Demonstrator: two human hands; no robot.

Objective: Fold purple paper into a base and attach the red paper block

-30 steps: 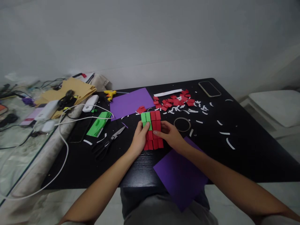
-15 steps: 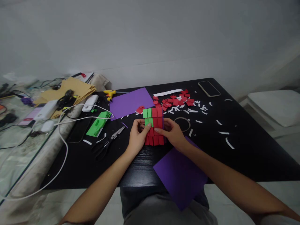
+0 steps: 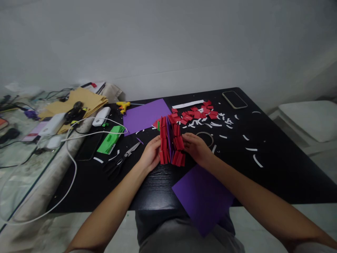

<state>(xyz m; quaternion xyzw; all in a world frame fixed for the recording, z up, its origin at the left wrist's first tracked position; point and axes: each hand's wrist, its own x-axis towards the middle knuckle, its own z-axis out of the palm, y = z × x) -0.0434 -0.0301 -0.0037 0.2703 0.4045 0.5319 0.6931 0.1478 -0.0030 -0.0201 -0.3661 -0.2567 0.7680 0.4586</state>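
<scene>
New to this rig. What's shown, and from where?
No robot: these are a person's bare hands, seen by one head-worn camera looking forward and down. The left hand and right hand hold a folded red paper piece, purple showing in its middle. On the black table lie scissors, a green paper bundle, a yellow glue gun, red paper bits, white paper strips and a phone. One purple sheet lies behind; a second purple sheet overhangs the near edge.

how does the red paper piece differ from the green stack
The red piece is held between left hand and right hand; the green stack lies on the table. The red piece has rows of small flaps; the green stack looks like longer strips. Both look like paper.
</scene>
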